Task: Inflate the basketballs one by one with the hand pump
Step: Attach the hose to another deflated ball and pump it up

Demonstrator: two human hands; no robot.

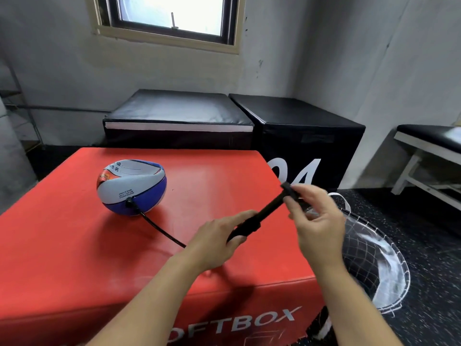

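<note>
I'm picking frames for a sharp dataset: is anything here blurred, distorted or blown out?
Head view: the right hand and the pump handle are smeared by motion; the window is blown out white; wide-angle distortion bends the room's edges; the basketball and left hand stay fairly sharp.

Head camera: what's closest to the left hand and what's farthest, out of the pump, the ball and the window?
1. Pump: gripped in the left hand itself.
2. Ball: farther back on the left, on the red box.
3. Window: up on the back wall.
</note>
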